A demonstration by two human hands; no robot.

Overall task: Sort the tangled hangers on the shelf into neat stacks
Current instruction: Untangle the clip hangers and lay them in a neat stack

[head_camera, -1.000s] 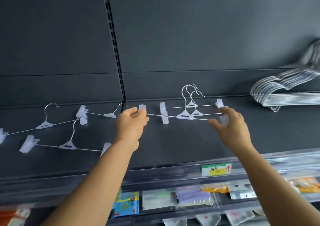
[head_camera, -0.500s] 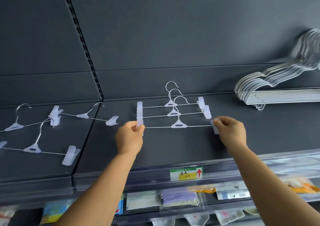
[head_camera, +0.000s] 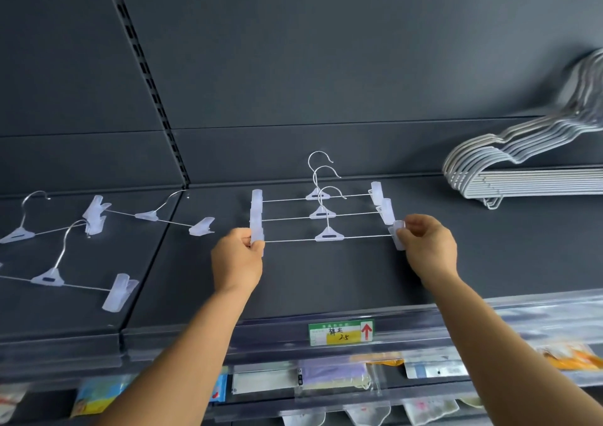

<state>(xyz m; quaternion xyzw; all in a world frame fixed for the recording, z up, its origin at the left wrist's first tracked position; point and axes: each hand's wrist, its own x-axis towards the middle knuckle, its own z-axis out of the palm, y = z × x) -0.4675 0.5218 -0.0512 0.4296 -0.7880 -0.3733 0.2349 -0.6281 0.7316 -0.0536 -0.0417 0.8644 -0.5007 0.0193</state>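
Left hand: your left hand (head_camera: 237,260) pinched the left clip (head_camera: 257,239) of the front hanger (head_camera: 329,235), fingers curled round it.
Right hand: your right hand (head_camera: 428,248) pinched the right clip (head_camera: 398,234) of that hanger, thumb and fingertips closed on it.
Front hanger: it lay flat on the shelf (head_camera: 326,282), level between your hands and nearest you in a row of three, with the middle hanger (head_camera: 321,214) and the back hanger (head_camera: 316,194) just behind it, hooks pointing to the back wall.
Loose hangers: three more (head_camera: 49,277) lay askew at the left, two with clips touching, not yet sorted.
Grey stack: plain hangers (head_camera: 509,177) sat nested at the right, well apart.
Handling: these looked light, with a thin wire bar, stiff but probably bendable; the clear plastic clips seemed smooth and likely brittle at the hinge.
Where to hold: the two end clips were the sound choice, keeping the bar level; the hook would likely snag its neighbours.
Risk: a sideways push could knock the clips behind out of line.
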